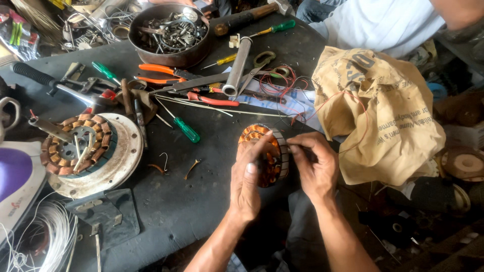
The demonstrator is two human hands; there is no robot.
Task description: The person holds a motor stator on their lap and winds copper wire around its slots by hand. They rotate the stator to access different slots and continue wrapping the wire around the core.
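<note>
My left hand [248,184] holds a round motor stator [269,151] wound with copper coils, tilted on edge at the front of the dark workbench [201,201]. The thumb lies across its face. My right hand [315,168] pinches at the stator's right rim, where a thin red wire [348,108] runs up over a tan paper bag [380,116]. Both hands touch the stator.
A second stator in a white round housing [88,151] lies at left. A metal bowl of hardware [169,32], pliers [161,73], a green screwdriver [184,128], scissors and a steel tube [237,65] crowd the back. Another person in white [378,20] sits beyond. White wire coil [50,231] at lower left.
</note>
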